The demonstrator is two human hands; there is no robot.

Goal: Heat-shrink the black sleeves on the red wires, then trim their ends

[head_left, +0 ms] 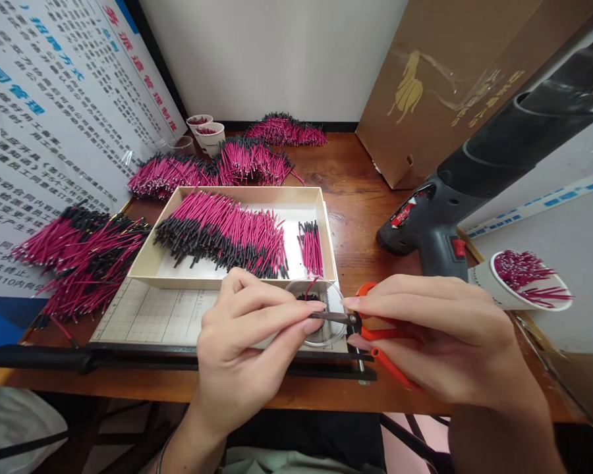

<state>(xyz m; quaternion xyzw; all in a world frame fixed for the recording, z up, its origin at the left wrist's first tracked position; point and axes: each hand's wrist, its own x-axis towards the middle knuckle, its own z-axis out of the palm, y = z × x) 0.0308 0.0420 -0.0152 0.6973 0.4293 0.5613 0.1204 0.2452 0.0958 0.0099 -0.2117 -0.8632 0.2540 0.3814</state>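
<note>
- Left hand (250, 342): grip pinched together on a short wire piece (310, 289), thumb and forefinger meeting right at the blade tips.
- Right hand (439, 339): grip clamped on the orange scissors (375, 332), blades nearly together.
- Judgement: the wire is light, thin and bendy; best pinched close to the cut.
- Directly beneath the grip: clear dish (326, 332), paper trimmer (143, 316).
- Just beyond: tray (326, 224) of pink wires.
- Right of the grip: glue gun (435, 224) and paper cup (484, 276), crowding the tabletop (356, 191).
</note>
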